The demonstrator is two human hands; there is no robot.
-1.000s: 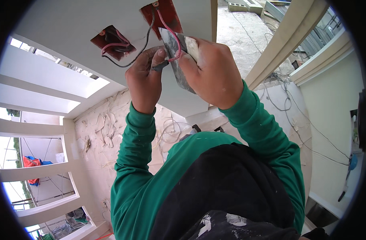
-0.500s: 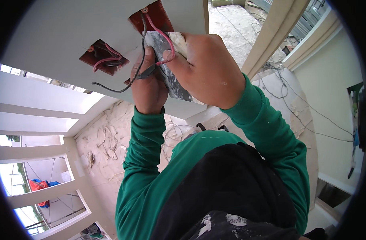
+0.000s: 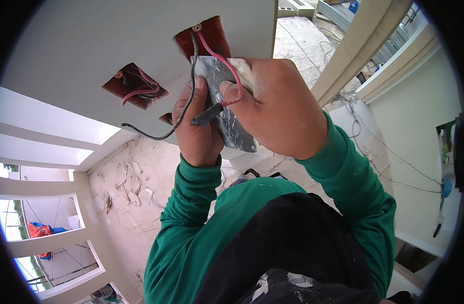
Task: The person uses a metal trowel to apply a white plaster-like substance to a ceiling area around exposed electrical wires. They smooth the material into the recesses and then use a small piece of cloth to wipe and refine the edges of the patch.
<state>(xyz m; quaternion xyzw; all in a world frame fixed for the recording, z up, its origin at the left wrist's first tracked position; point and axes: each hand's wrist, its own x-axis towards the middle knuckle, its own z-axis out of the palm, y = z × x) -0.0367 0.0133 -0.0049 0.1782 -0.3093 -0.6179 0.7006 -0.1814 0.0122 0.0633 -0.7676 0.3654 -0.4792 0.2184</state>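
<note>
A flat grey plate (image 3: 237,133), streaked with white, is held between my hands in front of the wall. My left hand (image 3: 200,134) is closed around its left side, thumb pointing up. Across its right side, my right hand (image 3: 290,109) presses its thumb; a whitish layer shows at the plate's back edge. Just above is a recessed red electrical box (image 3: 218,35) with a black wire (image 3: 193,66) and a pink wire (image 3: 231,68) hanging from it. The pink wire crosses my right thumb, its end wrapped in black tape (image 3: 207,114). The black wire curls past my left hand.
Another red box (image 3: 115,87) with pink wires sits to the left in the wall (image 3: 80,50); part of a third box (image 3: 166,118) shows behind my left hand. Dusty floor sheeting (image 3: 123,207) lies below. Cables (image 3: 353,114) and an upright beam (image 3: 361,48) are at the right.
The wall boxes, the plate and both hands appear lower and slightly farther right in the view. The taped wire end has swung away from my left fingers. Both hands keep hold of the plate.
</note>
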